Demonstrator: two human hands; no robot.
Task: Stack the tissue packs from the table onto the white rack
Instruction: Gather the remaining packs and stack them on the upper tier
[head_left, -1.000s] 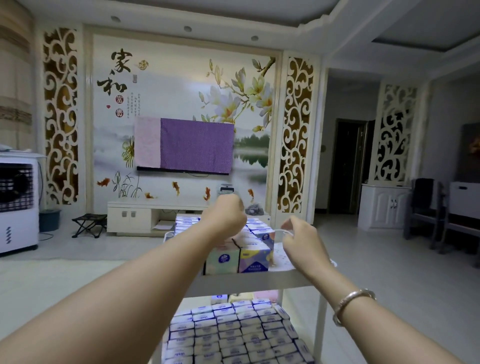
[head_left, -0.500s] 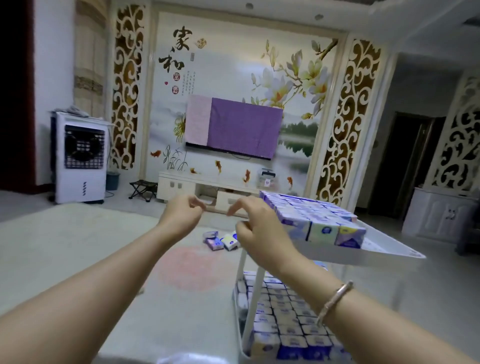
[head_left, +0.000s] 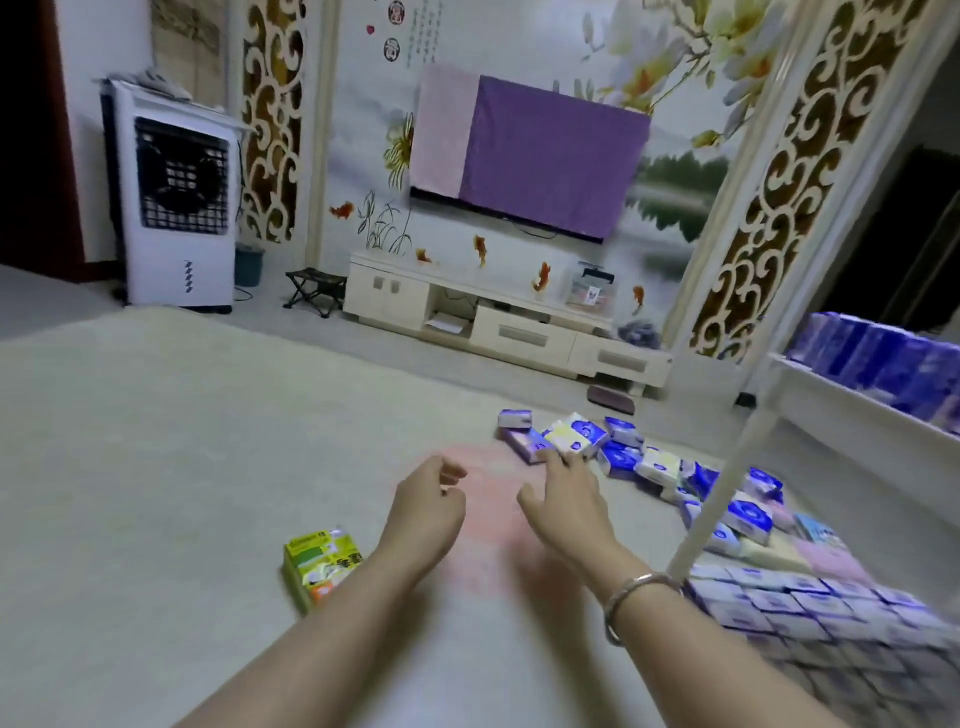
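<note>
Both your hands are out over the pale table (head_left: 156, 441) with nothing in them. Your left hand (head_left: 428, 506) hangs loosely curled, and your right hand (head_left: 563, 501) has its fingers spread, the tips right at the near edge of the loose tissue packs (head_left: 623, 454) scattered to the right. The white rack (head_left: 727, 467) stands further right, packs already lined up on both its shelves. A green-yellow box (head_left: 319, 564) sits near your left forearm.

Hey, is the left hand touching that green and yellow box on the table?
Cannot tell. In the head view the left hand is well past the green and yellow box, but the forearm overlaps the box's edge, hiding any gap.
</note>
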